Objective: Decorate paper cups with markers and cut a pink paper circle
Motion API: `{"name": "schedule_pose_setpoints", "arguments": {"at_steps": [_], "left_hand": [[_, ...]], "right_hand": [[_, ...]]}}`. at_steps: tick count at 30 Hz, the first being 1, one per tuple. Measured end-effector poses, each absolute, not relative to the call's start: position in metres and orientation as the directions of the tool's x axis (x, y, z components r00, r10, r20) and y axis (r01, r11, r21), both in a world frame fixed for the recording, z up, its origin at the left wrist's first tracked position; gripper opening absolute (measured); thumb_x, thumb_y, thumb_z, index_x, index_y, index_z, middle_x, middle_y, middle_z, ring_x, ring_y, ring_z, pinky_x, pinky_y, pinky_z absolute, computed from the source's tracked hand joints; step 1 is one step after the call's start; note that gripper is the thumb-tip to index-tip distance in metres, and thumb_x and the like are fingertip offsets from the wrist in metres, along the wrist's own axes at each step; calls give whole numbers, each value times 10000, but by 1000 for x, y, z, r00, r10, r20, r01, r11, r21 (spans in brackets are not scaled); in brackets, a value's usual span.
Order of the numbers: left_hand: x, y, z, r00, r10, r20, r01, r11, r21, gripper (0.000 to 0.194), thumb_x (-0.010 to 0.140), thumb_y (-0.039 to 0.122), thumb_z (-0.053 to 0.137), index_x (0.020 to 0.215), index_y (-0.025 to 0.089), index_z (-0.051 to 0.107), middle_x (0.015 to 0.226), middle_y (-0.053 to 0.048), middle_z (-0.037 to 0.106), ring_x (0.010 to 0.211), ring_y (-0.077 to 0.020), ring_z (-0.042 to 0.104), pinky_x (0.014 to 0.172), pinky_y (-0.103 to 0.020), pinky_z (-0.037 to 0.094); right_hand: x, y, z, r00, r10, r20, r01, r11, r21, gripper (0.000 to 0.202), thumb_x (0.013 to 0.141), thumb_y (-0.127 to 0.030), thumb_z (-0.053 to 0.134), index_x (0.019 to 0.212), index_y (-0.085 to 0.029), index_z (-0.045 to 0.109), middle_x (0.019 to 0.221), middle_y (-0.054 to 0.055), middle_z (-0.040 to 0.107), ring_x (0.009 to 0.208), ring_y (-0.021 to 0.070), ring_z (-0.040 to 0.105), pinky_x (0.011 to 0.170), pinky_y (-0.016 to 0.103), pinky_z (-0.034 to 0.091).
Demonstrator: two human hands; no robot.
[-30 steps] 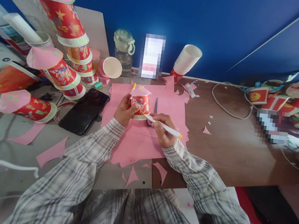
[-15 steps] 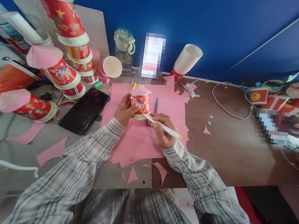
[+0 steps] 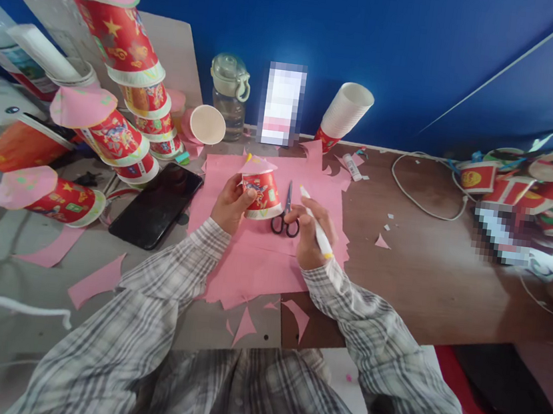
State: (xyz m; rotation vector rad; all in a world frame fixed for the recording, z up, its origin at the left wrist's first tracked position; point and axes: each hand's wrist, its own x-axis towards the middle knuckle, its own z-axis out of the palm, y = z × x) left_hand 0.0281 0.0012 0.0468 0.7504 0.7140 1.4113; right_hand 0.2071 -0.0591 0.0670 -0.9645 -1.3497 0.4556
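Observation:
My left hand (image 3: 232,205) is closed around a red patterned paper cup (image 3: 262,193) with a pink paper cone on top. A yellow tip sticks up behind the cup's left side; what it belongs to is hidden. To the right, my right hand (image 3: 314,233) holds a white marker (image 3: 321,234), its yellowish tip pointing up and left, apart from the cup. Between my hands, dark-handled scissors (image 3: 286,219) lie on pink paper sheets (image 3: 248,271).
Stacked red cups with pink cones (image 3: 114,133) and a black phone (image 3: 156,207) are at left. Behind stand a water bottle (image 3: 228,104), a lit blurred screen (image 3: 283,104) and white cups (image 3: 346,111). A glue stick (image 3: 352,167), cable (image 3: 425,208) and cup crafts (image 3: 515,189) lie rightward.
My right hand has drawn the marker away from the cup's lower rim and turned it more upright. The scissors' handles have come into view. The cup has tilted slightly in my left hand.

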Motion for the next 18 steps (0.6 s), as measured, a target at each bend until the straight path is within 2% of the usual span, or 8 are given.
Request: {"name": "schedule_pose_setpoints", "arguments": {"at_steps": [3,6,10,15,18], "left_hand": [[29,-1,50,51,999,9,-605,24,796,763,620,596,1146,1184,259,757,1062,-24,876,963,-225,849,965,-407,696],[29,-3,53,69,998,-2,-614,44,788,768,645,609,1135,1213,256,758,1121,-50,882,1074,-274,860,1058,-471,688],[29,-7,56,113,993,-17,-625,84,776,774,665,613,1129,1223,230,753,1158,-72,874,1146,-305,858,1129,-514,660],[29,-11,57,215,976,-28,-609,156,778,782,665,584,1138,1218,223,720,1102,-51,863,1037,-280,865,1055,-490,676],[28,-13,56,249,968,-39,-602,187,777,794,691,569,1131,1257,214,700,1089,-46,855,1046,-280,863,1077,-502,660]], "right_hand": [[208,-56,59,148,772,618,314,556,-770,345,1067,-495,660,1309,-257,725,965,67,810,833,242,793,796,452,720],[212,-53,50,87,771,631,429,543,-722,408,997,-385,672,1379,-244,685,1109,106,797,991,272,792,935,503,721],[215,-50,43,36,739,673,462,585,-667,504,926,-237,665,1429,-238,655,1118,99,763,983,267,762,932,491,704],[217,-46,44,-8,628,778,471,689,-552,602,889,-105,644,1460,-292,680,1025,32,709,876,228,725,833,411,684],[217,-43,44,-21,563,826,511,716,-475,612,873,-71,628,1437,-297,695,992,15,702,801,203,695,751,367,656]]}}
